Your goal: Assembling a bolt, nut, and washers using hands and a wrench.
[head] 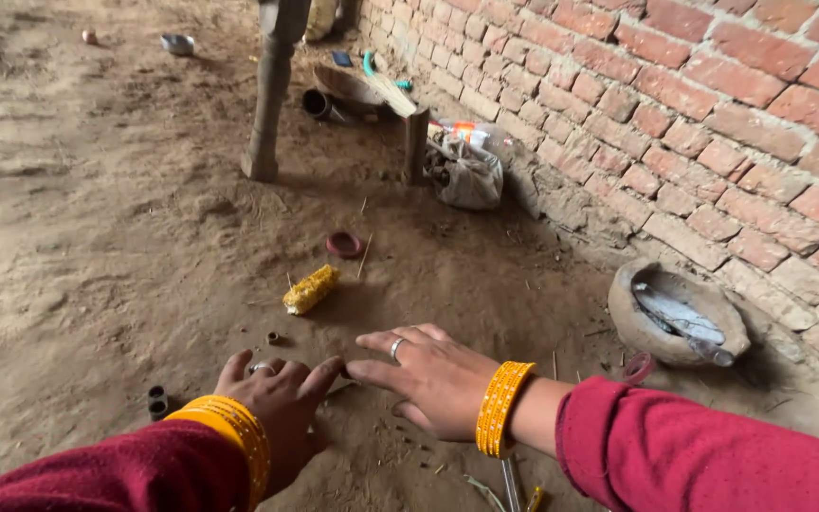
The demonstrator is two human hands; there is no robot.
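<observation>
Both hands low over loose, dusty dirt floor (97, 237). Left hand (277, 403) flat, palm down, fingers together, holding nothing; right hand (428, 374) flat, fingers spread a bit, tips touching left's. Each w/ 1 ring and a stack of yellow bangles, red knit sleeves. Yellow corn cob (311, 289), bumpy, lies just ahead, apart from hands. 1 small red clay dish (344, 245) beyond. Rough brick wall (713, 114) closes right side; 1 round clay bowl (661, 332) at its foot. Open ground to left.

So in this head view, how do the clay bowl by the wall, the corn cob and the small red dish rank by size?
Largest to smallest:
1. clay bowl
2. corn cob
3. red dish
The dish lies farther from the camera, so its gap with the cob is unsure.
</observation>
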